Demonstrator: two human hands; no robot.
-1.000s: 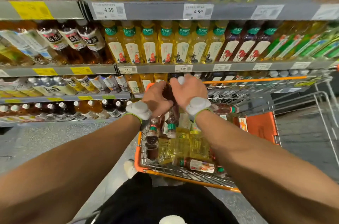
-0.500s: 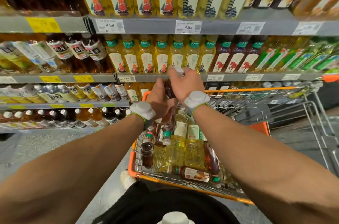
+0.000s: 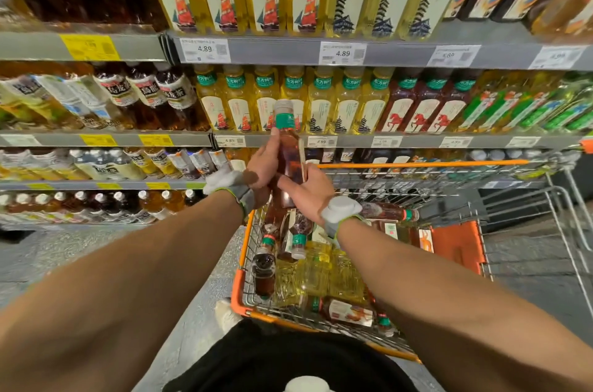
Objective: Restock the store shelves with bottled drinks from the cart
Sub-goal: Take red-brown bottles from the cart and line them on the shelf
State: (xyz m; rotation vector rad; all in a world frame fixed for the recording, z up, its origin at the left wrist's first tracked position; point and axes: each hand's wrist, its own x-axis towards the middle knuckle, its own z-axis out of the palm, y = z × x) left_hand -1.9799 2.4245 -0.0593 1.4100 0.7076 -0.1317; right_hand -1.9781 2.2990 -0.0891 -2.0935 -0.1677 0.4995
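Shelves (image 3: 272, 53) behind, bottle (image 3: 287, 151) between fingers (image 3: 270, 152)

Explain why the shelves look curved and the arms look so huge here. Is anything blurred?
Head view: the wide-angle lens bows the shelf rail and swells the forearms near the lower edge. The held bottle at the centre is fairly sharp. The bottles at the far left smear and stretch. The top-left shelf is dark, while elsewhere the light is even, without hard glare.

chunky white pods (image 3: 340, 208) on grey green-edged wrist straps (image 3: 244, 197) behind our left hand (image 3: 261, 167) and right hand (image 3: 308, 187), bare forearms (image 3: 160, 257), black clothing (image 3: 288, 356)
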